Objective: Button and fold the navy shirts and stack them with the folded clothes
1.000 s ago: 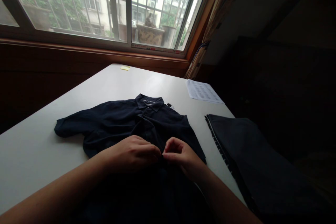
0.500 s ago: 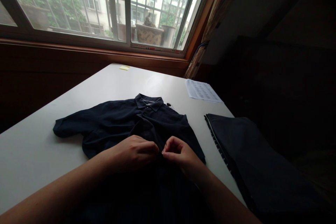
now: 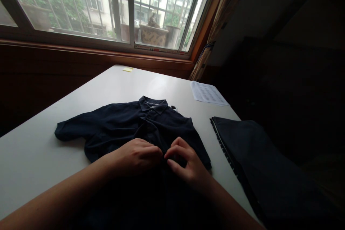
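Note:
A dark navy short-sleeved shirt (image 3: 115, 118) lies front side up, its collar (image 3: 153, 105) pointing toward the window. My left hand (image 3: 140, 154) is closed on the front opening of the shirt, fingers curled and knuckles up. Close beside it, my right hand (image 3: 185, 160) has its bent forefinger and thumb at the same edge, with a narrow band of dark cloth between their tips. The lower part of the shirt is lost in shadow below my hands. Whether a button sits between the fingers cannot be made out.
The white table (image 3: 88, 93) carries printed sheets (image 3: 208, 93) at the far right and a yellow sticky note (image 3: 127, 69) at the far edge. A small dark round object (image 3: 174, 108) lies by the collar. Folded dark cloth (image 3: 248, 143) covers the right edge. Behind is a barred window (image 3: 129, 7).
My right thumb has parted slightly from the forefinger, and that hand has shifted a little left toward my left hand. My left hand keeps nearly the same place on the shirt.

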A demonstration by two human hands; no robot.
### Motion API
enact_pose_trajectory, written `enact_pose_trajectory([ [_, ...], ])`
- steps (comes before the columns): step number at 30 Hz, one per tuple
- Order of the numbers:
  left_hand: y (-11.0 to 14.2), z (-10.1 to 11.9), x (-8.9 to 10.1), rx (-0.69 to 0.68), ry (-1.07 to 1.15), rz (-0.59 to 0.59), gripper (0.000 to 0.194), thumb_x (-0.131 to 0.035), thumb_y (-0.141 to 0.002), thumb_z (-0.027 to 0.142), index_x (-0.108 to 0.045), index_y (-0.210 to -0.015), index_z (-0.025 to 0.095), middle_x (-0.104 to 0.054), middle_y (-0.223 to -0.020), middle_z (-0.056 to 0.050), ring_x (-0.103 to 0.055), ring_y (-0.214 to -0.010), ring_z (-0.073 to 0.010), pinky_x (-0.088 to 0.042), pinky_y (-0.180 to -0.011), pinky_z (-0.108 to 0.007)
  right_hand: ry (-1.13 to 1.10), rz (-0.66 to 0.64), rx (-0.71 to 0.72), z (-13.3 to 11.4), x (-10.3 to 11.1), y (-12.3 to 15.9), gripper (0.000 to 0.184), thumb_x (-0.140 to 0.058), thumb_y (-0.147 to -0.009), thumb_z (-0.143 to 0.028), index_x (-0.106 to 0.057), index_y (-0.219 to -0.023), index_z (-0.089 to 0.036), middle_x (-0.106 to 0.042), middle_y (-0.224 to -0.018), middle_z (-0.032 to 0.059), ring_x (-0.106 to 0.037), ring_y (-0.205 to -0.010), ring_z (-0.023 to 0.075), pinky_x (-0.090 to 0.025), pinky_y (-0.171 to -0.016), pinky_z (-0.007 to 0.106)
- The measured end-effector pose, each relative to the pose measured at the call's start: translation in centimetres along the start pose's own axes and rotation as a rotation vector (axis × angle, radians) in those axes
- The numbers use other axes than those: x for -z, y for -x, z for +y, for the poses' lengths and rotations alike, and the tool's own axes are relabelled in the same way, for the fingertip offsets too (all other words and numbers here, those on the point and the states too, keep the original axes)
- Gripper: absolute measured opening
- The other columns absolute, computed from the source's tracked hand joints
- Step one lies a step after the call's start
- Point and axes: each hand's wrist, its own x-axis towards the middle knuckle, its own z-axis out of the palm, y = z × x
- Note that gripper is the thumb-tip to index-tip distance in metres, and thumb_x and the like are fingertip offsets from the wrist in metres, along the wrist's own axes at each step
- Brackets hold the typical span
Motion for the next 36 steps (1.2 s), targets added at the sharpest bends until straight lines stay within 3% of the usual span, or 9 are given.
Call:
enact_pose_trajectory([
  [4, 0.1, -0.1, -0.1, -0.009, -0.013, -0.002, 0.019, -0.049, -0.102, 0.026, -0.065, -0.101, 0.016, -0.064, -0.074, -0.003, -0.056, -0.063, -0.0128, -0.043, -0.062, -0.024, 0.129, -0.032, 0.040, 0.0, -0.3, 0.2, 0.015, -0.072, -0.082, -0.023, -0.072, -0.097, -0.024, -0.057, -0.093, 0.0033, -0.058, -0.084, 0.0186, -0.047, -0.074, 0.031],
  [7, 0.1, -0.1, -0.2, -0.015, -0.016, 0.001, 0.018, -0.049, -0.102, 0.026, -0.064, -0.102, 0.016, -0.065, -0.075, -0.004, -0.057, -0.064, -0.0128, -0.043, -0.062, -0.024, 0.131, -0.017, 0.024, 0.2, -0.4, 0.0, 0.007, -0.071, -0.084, -0.022, -0.074, -0.090, -0.023, -0.059, -0.087, 0.0026, -0.059, -0.079, 0.0176, -0.046, -0.071, 0.031],
  [14, 0.1, 0.0, 0.0, -0.073, -0.094, 0.080, 0.012, -0.054, -0.100, 0.025, -0.063, -0.100, 0.017, -0.063, -0.073, -0.001, -0.057, -0.061, -0.0112, -0.044, -0.061, -0.024, -0.074, -0.024, -0.231, 0.6, 0.2, -0.7, 0.013, -0.075, -0.082, -0.031, -0.077, -0.073, -0.021, -0.059, -0.076, 0.0010, -0.057, -0.073, 0.0171, -0.041, -0.067, 0.031],
  [22, 0.0, 0.3, 0.2, -0.165, -0.247, 0.071, 0.011, -0.053, -0.101, 0.023, -0.061, -0.102, 0.016, -0.059, -0.069, 0.000, -0.052, -0.055, -0.0108, -0.041, -0.056, -0.027, -0.291, -0.042, -0.411, 0.5, 0.1, -0.9, 0.020, -0.079, -0.074, -0.040, -0.077, -0.069, -0.021, -0.061, -0.072, 0.0002, -0.053, -0.072, 0.0169, -0.037, -0.069, 0.031],
  [36, -0.3, 1.0, 0.5, -0.208, -0.359, 0.022, 0.013, -0.046, -0.102, 0.019, -0.059, -0.100, 0.016, -0.055, -0.069, 0.002, -0.049, -0.054, -0.0120, -0.038, -0.054, -0.030, -0.335, -0.023, -0.419, 0.6, -0.4, -0.8, 0.025, -0.077, -0.077, -0.042, -0.074, -0.066, -0.020, -0.058, -0.071, -0.0006, -0.051, -0.071, 0.0162, -0.036, -0.068, 0.030],
])
